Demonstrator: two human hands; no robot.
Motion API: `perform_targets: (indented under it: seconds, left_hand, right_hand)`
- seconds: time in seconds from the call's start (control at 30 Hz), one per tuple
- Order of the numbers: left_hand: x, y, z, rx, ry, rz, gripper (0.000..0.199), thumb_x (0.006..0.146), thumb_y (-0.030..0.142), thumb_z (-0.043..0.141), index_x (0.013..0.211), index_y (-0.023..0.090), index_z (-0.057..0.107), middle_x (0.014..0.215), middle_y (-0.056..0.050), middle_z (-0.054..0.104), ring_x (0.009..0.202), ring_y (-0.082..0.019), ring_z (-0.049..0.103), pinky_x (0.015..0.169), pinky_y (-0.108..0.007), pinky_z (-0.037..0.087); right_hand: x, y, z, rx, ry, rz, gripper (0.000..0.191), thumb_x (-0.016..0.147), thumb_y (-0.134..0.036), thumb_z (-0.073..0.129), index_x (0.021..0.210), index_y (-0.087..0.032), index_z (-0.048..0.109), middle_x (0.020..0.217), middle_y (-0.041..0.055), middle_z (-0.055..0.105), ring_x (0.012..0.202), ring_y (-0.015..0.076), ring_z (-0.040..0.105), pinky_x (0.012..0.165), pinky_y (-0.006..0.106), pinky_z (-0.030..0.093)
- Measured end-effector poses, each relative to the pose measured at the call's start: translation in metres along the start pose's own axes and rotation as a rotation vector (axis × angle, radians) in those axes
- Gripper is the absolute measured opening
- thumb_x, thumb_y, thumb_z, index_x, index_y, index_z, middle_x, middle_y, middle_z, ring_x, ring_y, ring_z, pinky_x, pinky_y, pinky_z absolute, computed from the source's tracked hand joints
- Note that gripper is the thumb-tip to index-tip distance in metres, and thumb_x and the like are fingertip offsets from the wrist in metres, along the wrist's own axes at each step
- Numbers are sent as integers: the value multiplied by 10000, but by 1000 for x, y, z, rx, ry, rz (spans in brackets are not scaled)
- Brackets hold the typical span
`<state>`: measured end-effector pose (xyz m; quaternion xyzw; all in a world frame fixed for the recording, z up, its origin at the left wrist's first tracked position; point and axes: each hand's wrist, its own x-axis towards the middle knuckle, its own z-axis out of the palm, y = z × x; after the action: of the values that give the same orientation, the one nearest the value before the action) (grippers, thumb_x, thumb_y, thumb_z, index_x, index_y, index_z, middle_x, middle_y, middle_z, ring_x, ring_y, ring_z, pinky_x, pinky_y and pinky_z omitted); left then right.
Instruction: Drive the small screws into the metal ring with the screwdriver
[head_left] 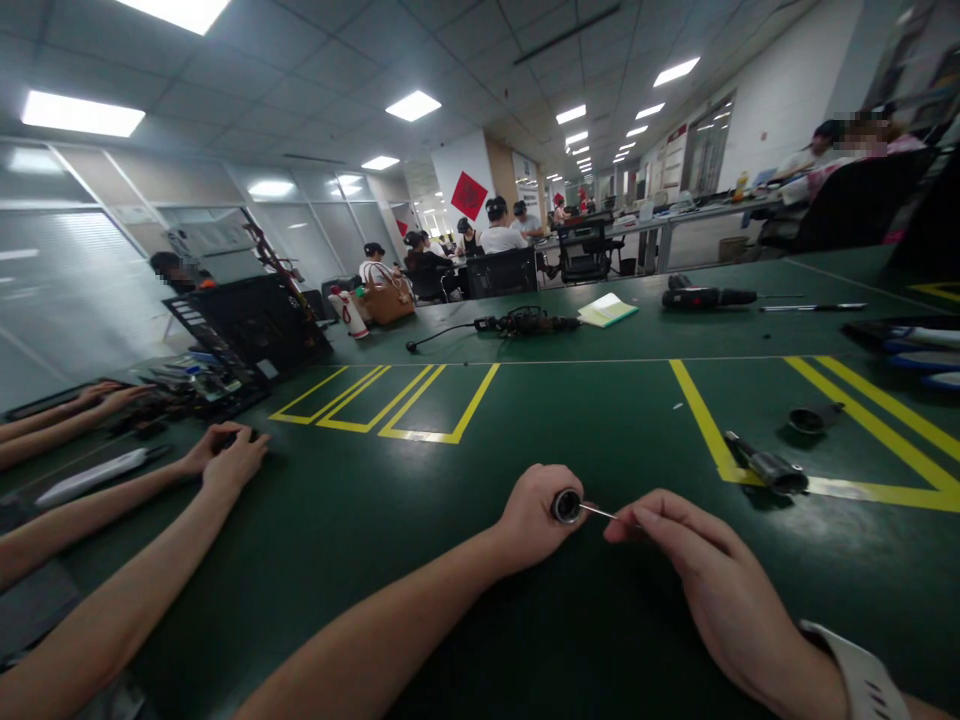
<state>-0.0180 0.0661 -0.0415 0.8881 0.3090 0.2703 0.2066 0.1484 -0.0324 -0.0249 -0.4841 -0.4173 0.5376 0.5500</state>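
Observation:
My left hand [536, 515] is wrapped round a small cylindrical part [568, 506], whose round, metal-rimmed open end faces me. The rest of that part is hidden in the fist. Between thumb and fingers, my right hand [679, 545] pinches a thin metal rod [598, 511]. The rod's far tip meets the side of the cylindrical part's rim; whether it goes in, I cannot tell. Both hands are above the green table [465, 620]. Right of them lie a dark metal housing with a round opening [780, 475] and a smaller ring-shaped part [814, 418].
Yellow tape outlines [457, 435] mark the table. Farther back lie a dark corded tool [529, 322], a notepad [609, 310] and a power screwdriver [709, 296]. At left, a co-worker's hands [229, 455] handle something dark near a white tool [94, 476]. Blue-edged items [926, 360] lie far right.

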Motion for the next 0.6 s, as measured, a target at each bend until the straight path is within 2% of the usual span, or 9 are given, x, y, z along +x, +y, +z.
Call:
perform_targets:
  seconds: [0.1,0.17,0.23,0.43,0.6]
  left_hand:
    - [0,1,0,97,-21,-15,161,791,257,607,678,174,527,666,20,568,634,-121,516,653,-262,343]
    - [0,2,0,130,-31,-16,171,798,260,603,672,175,524,661,20,563,640,-123,520,649,-264,337]
    - [0,3,-1,127,-32,-24,178,800,264,603,669,176,522,661,21,563,641,-123,521,652,-263,342]
    - [-1,2,-2,13,-3,-24,180,786,274,614,668,173,522,675,14,577,637,-121,514,665,-262,370]
    - [0,1,-3,-48,-33,-21,165,777,257,614,671,168,524,679,11,574,632,-116,507,652,-251,376]
  right_hand:
    - [-3,-4,2,-257,-15,-78,277,824,-423,528,715,-221,683,759,34,676,815,248,597,763,374,403]
    - [-4,-6,2,-325,-31,-84,292,819,-433,524,700,-219,682,748,39,676,797,254,596,740,374,405]
    - [-3,-7,3,-264,-34,-63,296,818,-429,529,691,-215,688,755,45,686,815,257,599,756,375,407]
    - [2,-2,2,135,6,74,221,762,-370,621,667,-191,710,738,56,702,821,254,620,828,398,420]
    - [4,2,1,251,10,115,195,769,-343,628,683,-187,707,741,49,699,798,243,626,814,397,442]
